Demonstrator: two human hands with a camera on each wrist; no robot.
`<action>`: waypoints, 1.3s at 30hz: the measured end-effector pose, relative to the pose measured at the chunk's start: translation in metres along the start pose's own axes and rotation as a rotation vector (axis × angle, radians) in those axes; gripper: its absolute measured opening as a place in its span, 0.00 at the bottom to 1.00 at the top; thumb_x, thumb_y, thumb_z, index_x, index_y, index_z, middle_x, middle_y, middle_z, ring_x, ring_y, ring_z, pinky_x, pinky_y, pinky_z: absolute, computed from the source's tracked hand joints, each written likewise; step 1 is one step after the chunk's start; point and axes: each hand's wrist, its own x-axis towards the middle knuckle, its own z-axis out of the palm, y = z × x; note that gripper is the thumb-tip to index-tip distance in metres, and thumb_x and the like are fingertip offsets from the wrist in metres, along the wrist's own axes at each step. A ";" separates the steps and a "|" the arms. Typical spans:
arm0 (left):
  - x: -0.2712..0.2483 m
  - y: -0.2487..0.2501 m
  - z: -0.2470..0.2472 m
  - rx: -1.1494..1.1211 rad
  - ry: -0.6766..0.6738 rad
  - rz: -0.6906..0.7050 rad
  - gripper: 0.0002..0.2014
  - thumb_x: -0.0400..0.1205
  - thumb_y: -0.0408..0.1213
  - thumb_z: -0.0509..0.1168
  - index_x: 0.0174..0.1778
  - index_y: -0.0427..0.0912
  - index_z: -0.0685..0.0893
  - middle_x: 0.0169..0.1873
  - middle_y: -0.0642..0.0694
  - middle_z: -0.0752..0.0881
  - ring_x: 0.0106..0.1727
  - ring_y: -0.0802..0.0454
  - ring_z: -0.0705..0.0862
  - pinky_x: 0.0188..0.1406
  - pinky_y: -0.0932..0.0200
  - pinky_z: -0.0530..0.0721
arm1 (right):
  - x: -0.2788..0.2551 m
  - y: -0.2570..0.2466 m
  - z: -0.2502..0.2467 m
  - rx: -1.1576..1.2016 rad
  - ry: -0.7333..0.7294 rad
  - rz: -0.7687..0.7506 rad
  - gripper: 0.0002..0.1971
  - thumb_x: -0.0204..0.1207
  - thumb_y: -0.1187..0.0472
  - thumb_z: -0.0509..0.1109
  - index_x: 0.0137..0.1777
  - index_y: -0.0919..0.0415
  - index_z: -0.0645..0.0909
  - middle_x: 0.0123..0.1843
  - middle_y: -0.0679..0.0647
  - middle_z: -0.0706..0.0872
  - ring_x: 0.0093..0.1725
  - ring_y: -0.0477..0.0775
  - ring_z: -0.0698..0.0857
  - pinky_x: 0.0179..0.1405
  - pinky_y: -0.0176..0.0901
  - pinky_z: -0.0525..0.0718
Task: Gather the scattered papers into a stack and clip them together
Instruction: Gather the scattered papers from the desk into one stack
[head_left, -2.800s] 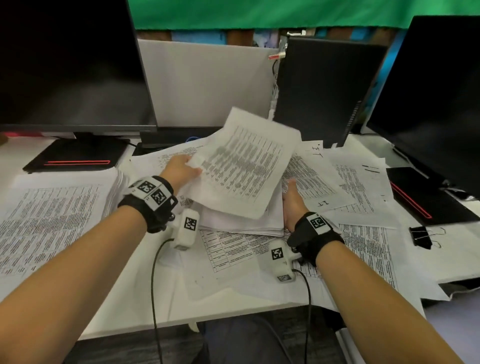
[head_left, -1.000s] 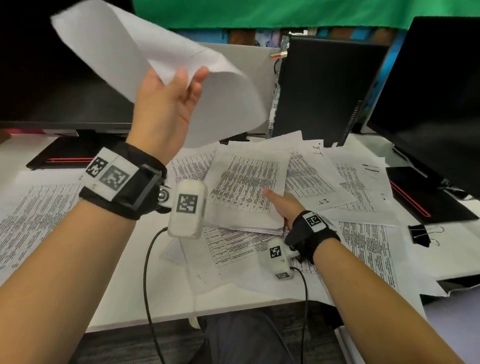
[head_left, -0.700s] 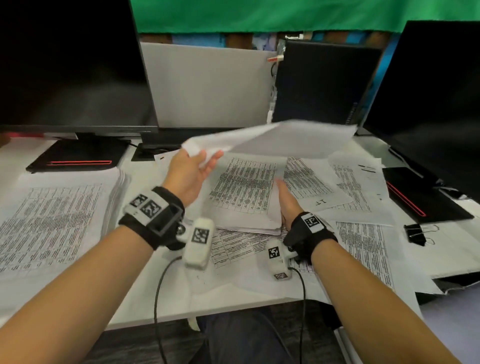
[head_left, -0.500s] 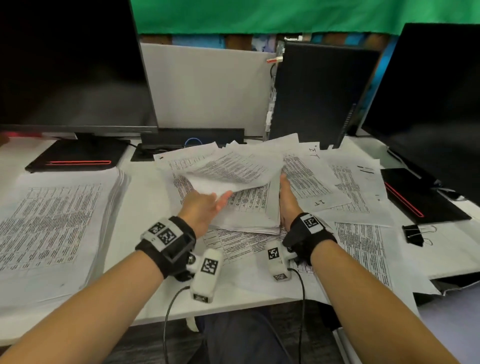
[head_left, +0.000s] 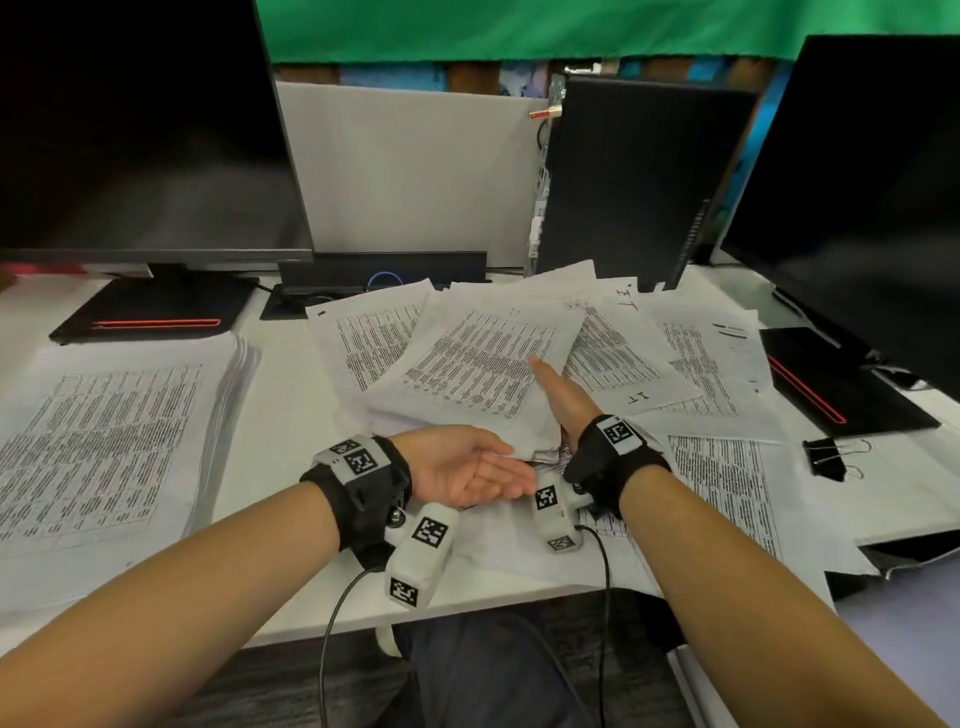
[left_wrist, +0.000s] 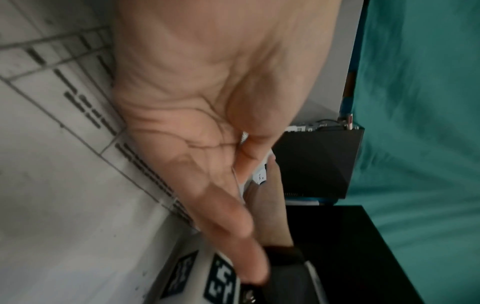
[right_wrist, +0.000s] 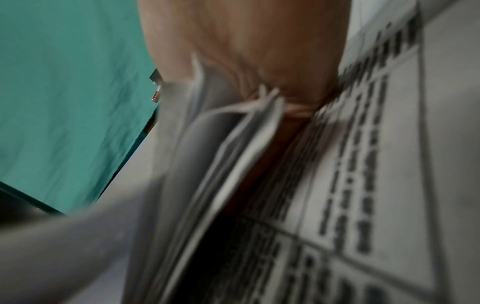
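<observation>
Printed sheets lie heaped in the middle of the white desk, with a small gathered stack (head_left: 483, 374) on top. My right hand (head_left: 558, 395) stands on edge with straight fingers against the stack's right side; the right wrist view shows the sheet edges (right_wrist: 233, 144) against the palm. My left hand (head_left: 467, 470) lies palm up with straight fingers at the stack's near edge, holding nothing; the left wrist view shows its flat palm (left_wrist: 207, 102) over printed paper. More loose sheets (head_left: 717, 364) spread to the right. A black binder clip (head_left: 826, 457) lies on paper at the right.
A thick pile of printed paper (head_left: 109, 452) lies at the left. Two dark monitors (head_left: 135, 130) (head_left: 872, 182) and a black computer case (head_left: 639, 176) stand at the back, with flat black bases (head_left: 150, 317) (head_left: 841, 379) on the desk. The desk's front edge (head_left: 493, 597) is close.
My left hand swung a sheet down from high at the left, laid it on the central stack, let go and drew back to the stack's near edge. The right hand stayed against the stack's right side.
</observation>
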 end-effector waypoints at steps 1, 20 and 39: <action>0.001 0.000 0.004 0.071 -0.025 -0.020 0.21 0.87 0.41 0.56 0.45 0.30 0.90 0.39 0.38 0.92 0.30 0.52 0.91 0.24 0.67 0.87 | -0.001 0.000 0.000 -0.025 0.004 -0.001 0.55 0.65 0.22 0.63 0.84 0.60 0.62 0.83 0.58 0.68 0.81 0.61 0.69 0.78 0.54 0.68; -0.012 0.049 -0.058 0.742 0.915 0.266 0.26 0.85 0.44 0.57 0.76 0.34 0.68 0.72 0.39 0.74 0.69 0.40 0.75 0.58 0.57 0.73 | 0.021 0.009 0.004 -0.058 0.131 -0.012 0.61 0.55 0.19 0.69 0.82 0.61 0.66 0.78 0.57 0.75 0.74 0.62 0.77 0.74 0.57 0.76; -0.025 0.059 -0.124 0.493 1.118 0.396 0.16 0.80 0.33 0.68 0.60 0.27 0.79 0.60 0.33 0.83 0.59 0.36 0.83 0.57 0.51 0.81 | 0.010 0.009 0.001 -0.194 0.077 -0.124 0.23 0.76 0.50 0.76 0.66 0.63 0.82 0.60 0.58 0.87 0.56 0.58 0.84 0.58 0.47 0.84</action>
